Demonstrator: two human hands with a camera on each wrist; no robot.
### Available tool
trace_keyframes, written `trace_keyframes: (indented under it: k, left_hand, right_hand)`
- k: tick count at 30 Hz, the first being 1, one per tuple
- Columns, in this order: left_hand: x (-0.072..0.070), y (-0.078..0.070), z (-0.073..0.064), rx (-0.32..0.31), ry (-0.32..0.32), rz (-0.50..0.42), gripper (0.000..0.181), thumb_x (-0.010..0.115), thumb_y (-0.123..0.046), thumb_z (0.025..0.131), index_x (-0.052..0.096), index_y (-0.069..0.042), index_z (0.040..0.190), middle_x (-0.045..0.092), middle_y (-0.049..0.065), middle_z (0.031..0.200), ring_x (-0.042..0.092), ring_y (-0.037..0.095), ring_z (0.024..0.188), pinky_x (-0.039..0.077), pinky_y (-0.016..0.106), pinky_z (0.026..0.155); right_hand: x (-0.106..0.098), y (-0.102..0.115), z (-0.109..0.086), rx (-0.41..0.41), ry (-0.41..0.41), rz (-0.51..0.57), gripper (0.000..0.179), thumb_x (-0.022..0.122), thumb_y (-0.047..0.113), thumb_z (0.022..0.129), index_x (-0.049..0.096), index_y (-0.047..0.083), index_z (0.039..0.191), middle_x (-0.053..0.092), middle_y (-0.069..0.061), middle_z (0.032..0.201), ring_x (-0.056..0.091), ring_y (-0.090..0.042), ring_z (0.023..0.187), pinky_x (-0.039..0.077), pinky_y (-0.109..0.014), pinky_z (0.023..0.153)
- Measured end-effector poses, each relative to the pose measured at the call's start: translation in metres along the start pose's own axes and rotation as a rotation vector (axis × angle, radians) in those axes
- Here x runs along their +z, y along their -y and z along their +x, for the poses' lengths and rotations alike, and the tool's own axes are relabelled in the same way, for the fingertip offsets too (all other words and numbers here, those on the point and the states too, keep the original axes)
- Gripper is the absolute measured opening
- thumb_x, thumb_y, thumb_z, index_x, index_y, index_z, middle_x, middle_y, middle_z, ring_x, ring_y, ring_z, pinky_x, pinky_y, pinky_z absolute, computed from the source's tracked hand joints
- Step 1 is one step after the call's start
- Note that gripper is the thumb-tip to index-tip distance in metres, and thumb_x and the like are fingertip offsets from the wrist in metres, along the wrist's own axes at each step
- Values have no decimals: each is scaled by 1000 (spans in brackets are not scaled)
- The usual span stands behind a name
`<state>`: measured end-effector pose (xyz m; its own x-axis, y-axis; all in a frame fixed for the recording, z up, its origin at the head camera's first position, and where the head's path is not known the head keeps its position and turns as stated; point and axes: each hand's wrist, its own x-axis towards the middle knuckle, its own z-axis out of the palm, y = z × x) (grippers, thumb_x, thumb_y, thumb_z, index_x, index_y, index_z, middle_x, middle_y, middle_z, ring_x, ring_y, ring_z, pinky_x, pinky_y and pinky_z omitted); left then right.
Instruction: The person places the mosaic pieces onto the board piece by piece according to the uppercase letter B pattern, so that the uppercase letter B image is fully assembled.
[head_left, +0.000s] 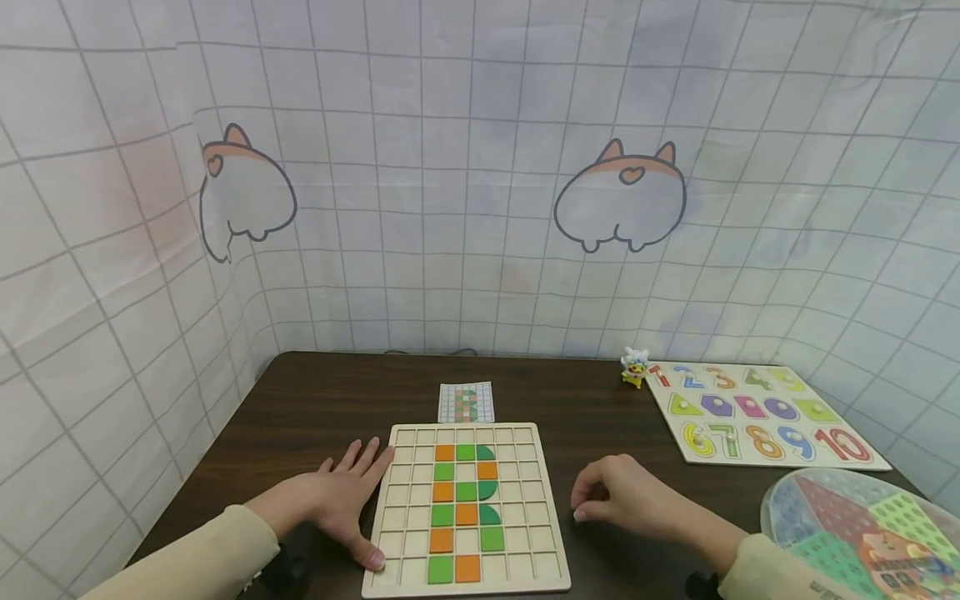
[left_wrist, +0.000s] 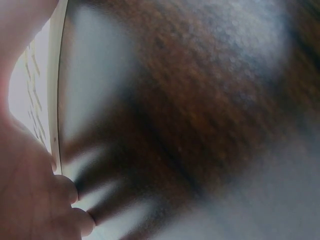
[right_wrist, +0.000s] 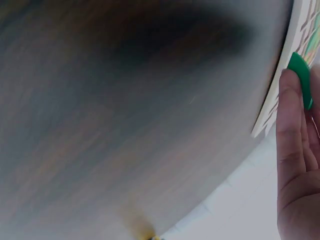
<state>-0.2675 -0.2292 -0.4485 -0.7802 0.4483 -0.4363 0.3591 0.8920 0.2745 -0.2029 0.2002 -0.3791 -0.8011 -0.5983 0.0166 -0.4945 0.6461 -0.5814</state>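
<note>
A pale wooden grid board (head_left: 517,492) lies flat on the dark table, with orange, light green and dark green rounded tiles set in its middle columns. My left hand (head_left: 337,496) rests along the board's left side, fingers spread, the thumb touching the lower left edge. To the right of the board, my right hand (head_left: 622,496) pinches a green tile (right_wrist: 300,80) with a curved edge between thumb and fingertips. That tile is mostly hidden by the fingers in the head view. A small pattern card (head_left: 447,404) lies just beyond the board's far edge.
At the back right lies a number and shape puzzle board (head_left: 675,425), beside a small figurine (head_left: 634,367). A clear container (head_left: 780,508) with a colourful top stands at the right front. White gridded cloth (head_left: 465,208) hangs behind and beside the table (head_left: 315,392).
</note>
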Motion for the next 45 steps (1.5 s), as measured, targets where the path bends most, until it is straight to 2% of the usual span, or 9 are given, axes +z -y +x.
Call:
trace_keyframes:
  k: [6, 12, 16, 21, 28, 34, 38, 45]
  left_hand:
    - [2, 4, 2, 1, 0, 2, 158, 73, -95, 47, -3, -24, 167, -8, 14, 173, -6, 43, 159, 11, 78, 115]
    - [4, 5, 4, 7, 10, -4, 157, 74, -94, 49, -3, -24, 167, -8, 14, 173, -6, 43, 159, 11, 79, 115]
    - [4, 6, 4, 12, 7, -9, 157, 73, -94, 48, -3, -25, 167, -8, 14, 173, -7, 42, 159, 11, 78, 115]
    - [2, 3, 1, 10, 4, -10, 157, 74, -94, 48, -3, -25, 167, -7, 14, 173, -6, 42, 159, 11, 78, 115]
    - [-1, -3, -3, 0, 1, -1, 156, 74, -93, 49, -2, -24, 167, -7, 14, 173, -6, 42, 159, 11, 77, 116]
    - [-1, -4, -5, -8, -3, -2, 158, 73, -95, 47, -1, -24, 167, -6, 14, 173, -6, 41, 159, 11, 77, 117]
    - [-2, -4, -4, -6, -4, -5, 157, 73, -94, 48, -2, -24, 167, -6, 13, 174, -5, 41, 159, 11, 77, 116]
    - [-2, -7, -6, -10, -7, -1, 157, 73, -94, 48, 0, -22, 167, -4, 14, 173, -4, 42, 159, 12, 77, 117]
  right_hand:
    - [8, 11, 4, 30, -17, 137, 6, 79, 14, 90, 75, 14, 85, 71, 10, 80, 58, 3, 69, 50, -21, 62]
    - [12, 19, 9, 36, -54, 159, 8, 79, 14, 89, 74, 14, 84, 69, 10, 78, 57, 2, 68, 48, -20, 63]
    - [12, 23, 10, 57, -31, 195, 5, 77, 7, 89, 73, 9, 92, 71, 6, 86, 60, -1, 73, 50, -21, 66]
    - [12, 28, 11, 95, -24, 227, 15, 76, 5, 90, 73, 5, 104, 72, 1, 93, 61, -4, 76, 52, -21, 67]
    - [19, 35, 15, 116, -60, 334, 8, 80, 9, 87, 77, 3, 92, 74, -2, 82, 63, -4, 69, 52, -22, 62]
    - [28, 41, 21, 112, -32, 470, 7, 77, 4, 89, 74, -2, 92, 75, -11, 80, 68, -12, 69, 58, -26, 61]
    - [35, 47, 23, 130, -13, 522, 7, 76, 2, 90, 73, -3, 93, 75, -13, 80, 71, -17, 71, 59, -29, 60]
    - [40, 54, 24, 176, 26, 598, 18, 69, 1, 94, 74, -8, 109, 76, -14, 87, 74, -16, 75, 60, -28, 65]
